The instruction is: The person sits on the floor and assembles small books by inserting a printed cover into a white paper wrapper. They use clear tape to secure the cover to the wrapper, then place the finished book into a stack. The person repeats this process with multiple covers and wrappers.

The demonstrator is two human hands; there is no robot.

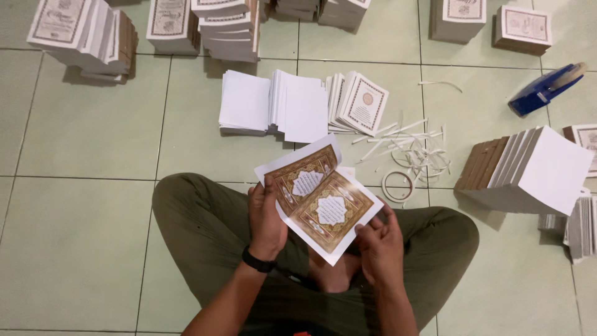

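At the centre of the frame an open booklet (318,198) with ornate brown-and-gold pages is held above crossed legs. Its left edge is pinched by the fingers of the left hand (266,219); its lower right edge is gripped by the fingertips of the right hand (379,241). A tape roll (398,186) and loose paper strips (410,146) are seen just right of it on the tiled floor (93,143), with stacks of white sheets (273,106) above
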